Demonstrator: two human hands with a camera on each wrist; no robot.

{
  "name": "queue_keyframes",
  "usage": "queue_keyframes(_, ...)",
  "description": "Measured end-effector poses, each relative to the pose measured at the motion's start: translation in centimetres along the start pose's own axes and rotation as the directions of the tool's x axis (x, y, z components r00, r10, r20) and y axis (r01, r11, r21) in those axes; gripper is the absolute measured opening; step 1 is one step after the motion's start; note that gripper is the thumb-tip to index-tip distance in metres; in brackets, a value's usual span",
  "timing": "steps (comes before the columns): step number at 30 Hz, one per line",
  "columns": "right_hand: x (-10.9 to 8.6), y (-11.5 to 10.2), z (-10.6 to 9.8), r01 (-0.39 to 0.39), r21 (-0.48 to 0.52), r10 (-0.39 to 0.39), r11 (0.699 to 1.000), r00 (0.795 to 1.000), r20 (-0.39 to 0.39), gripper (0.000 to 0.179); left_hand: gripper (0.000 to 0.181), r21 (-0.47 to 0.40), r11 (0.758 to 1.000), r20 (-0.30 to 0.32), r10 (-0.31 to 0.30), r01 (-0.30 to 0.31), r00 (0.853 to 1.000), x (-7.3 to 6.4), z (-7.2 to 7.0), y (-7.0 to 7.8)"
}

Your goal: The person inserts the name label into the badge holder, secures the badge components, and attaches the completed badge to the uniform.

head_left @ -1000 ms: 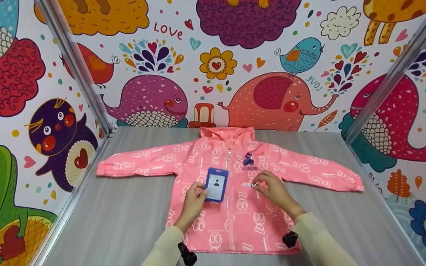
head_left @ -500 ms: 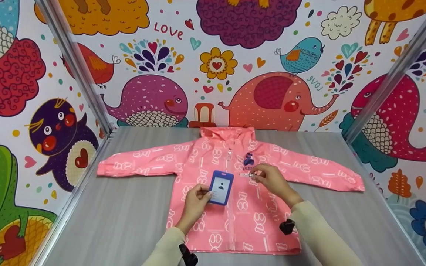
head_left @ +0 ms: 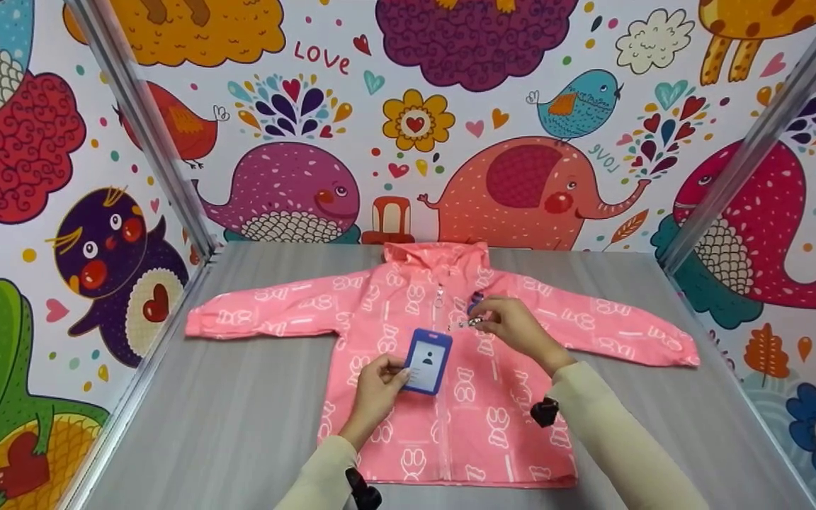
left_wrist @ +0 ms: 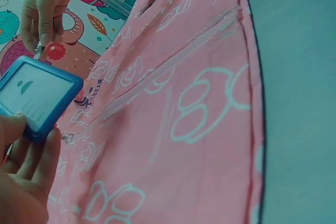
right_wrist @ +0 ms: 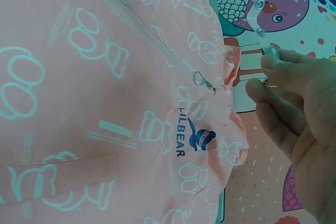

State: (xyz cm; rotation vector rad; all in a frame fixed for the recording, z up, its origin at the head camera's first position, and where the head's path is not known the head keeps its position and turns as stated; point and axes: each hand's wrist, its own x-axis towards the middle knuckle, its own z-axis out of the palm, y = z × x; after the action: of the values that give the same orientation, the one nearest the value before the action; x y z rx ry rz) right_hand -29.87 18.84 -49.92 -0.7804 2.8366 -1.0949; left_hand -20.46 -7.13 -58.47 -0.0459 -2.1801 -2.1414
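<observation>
My left hand (head_left: 374,388) grips a blue-framed ID badge holder (head_left: 439,368) by its lower left edge, thumb on the front. Its white card carries a person icon, and the slot at its top end is bare in the head view. Farther up and to the right, my right hand (head_left: 519,329) pinches a small metal badge clip (right_wrist: 270,51) between thumb and fingers. From the clip sticks out a clear strap (right_wrist: 255,18) with metal snaps, pointing towards the badge holder's top. Both hands are over a pink children's jacket (head_left: 397,439) with white bear outlines, laid front up with sleeves spread.
The jacket lies on a grey wood-grain table (head_left: 238,418). Its front zipper, with a ring pull (right_wrist: 198,78), runs down the middle. Cartoon-printed walls (head_left: 415,64) with metal corner posts (head_left: 146,127) enclose the table at the back and sides.
My right hand has moved away from me and slightly left with the clip, now overlapping the jacket's dark logo. My left hand has shifted the badge holder a little right, now tilted slightly more.
</observation>
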Motion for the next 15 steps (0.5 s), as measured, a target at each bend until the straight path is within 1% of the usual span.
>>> queue_keyframes(5,0.6,-0.5,-0.4,0.000,0.045,-0.002,0.999,0.998,0.064,0.018,0.016,-0.024,0.999,0.008,0.026,-0.026,1.000,-0.1,0.0,0.0)
queue_keyframes(10,1.0,-0.9,-0.8,-0.008,0.086,-0.003,0.996,0.992,0.129,0.017,0.016,-0.015,0.999,0.010,0.030,-0.030,0.999,-0.2,0.1,0.1)
queue_keyframes(15,1.3,-1.2,-1.1,0.042,0.095,-0.057,0.995,0.985,0.162,0.014,0.015,0.011,1.000,0.005,0.021,-0.021,1.000,-0.6,0.2,1.6)
